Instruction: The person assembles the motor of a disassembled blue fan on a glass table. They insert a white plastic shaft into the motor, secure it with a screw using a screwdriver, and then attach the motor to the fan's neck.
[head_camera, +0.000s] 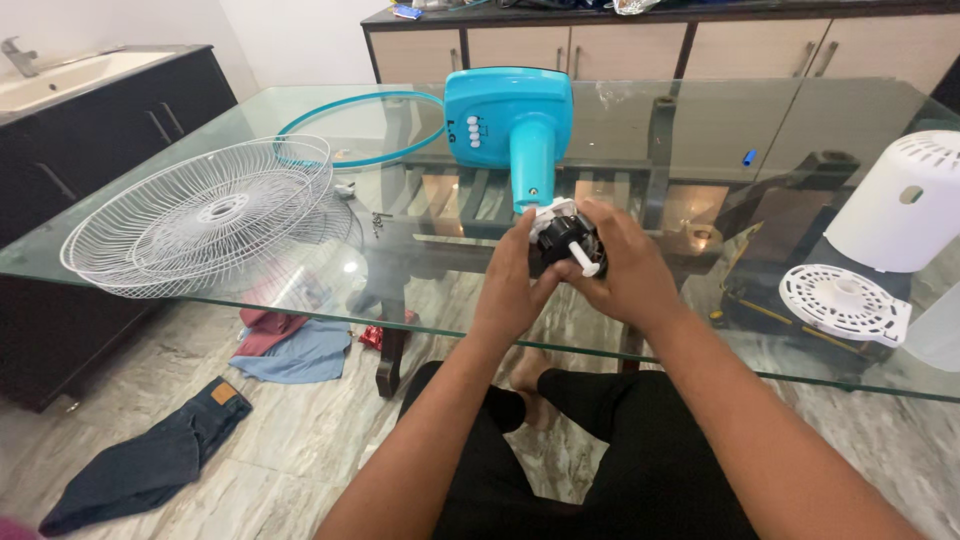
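Left hand: the left hand cups the near side of a black fan motor, fingers wrapped up against its casing.
Right hand: the right hand grasps the same motor from the other side, thumb near its white shaft, which points toward the camera.
Motor: held just above the glass worktop, at the top end of the blue fan stand that lies flat on the glass.
Left of the hands: two white wire grilles stacked on the worktop, with a blue ring behind them.
Right of the hands: a white motor cover and a white round vented plate, well apart from the motor.
Floor: jeans and other clothes lie under the worktop.
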